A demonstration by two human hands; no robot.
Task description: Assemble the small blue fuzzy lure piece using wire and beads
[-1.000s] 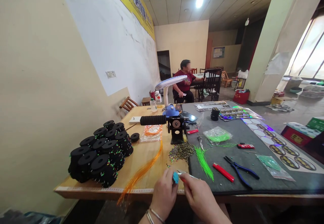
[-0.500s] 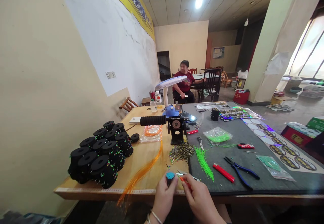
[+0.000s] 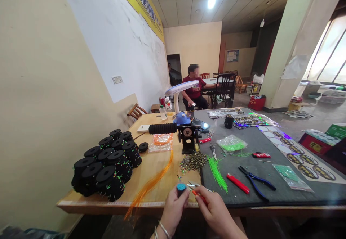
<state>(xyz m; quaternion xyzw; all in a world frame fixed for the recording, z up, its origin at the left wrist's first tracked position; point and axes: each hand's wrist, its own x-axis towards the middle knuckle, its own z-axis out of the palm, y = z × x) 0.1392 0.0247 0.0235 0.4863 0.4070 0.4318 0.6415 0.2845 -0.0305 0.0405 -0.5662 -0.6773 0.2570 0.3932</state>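
At the table's front edge, my left hand (image 3: 173, 204) is closed around a small dark spool-like piece with a bumpy turquoise top (image 3: 181, 186). Close to its right, my right hand (image 3: 213, 206) grips orange-handled scissors (image 3: 195, 192). Their slim silver blades point left toward the turquoise top and look parted. I cannot tell whether they touch it. Just beyond both hands lie a heap of small dark and brass-coloured beads (image 3: 193, 162) and a bundle of bright green strands (image 3: 217, 174).
Black foam spools (image 3: 108, 163) are stacked on the left. Orange line (image 3: 151, 188) hangs over the front edge. A black counter device (image 3: 188, 138) stands mid-table before a lamp (image 3: 181, 118). Blue-handled pliers (image 3: 258, 184) and a red lighter (image 3: 238, 183) lie right. A person (image 3: 193, 91) sits beyond.
The scissors have turned slightly and their blades show more clearly beside the turquoise top. My left hand holds nearly still. The seated person has turned their head to the right.
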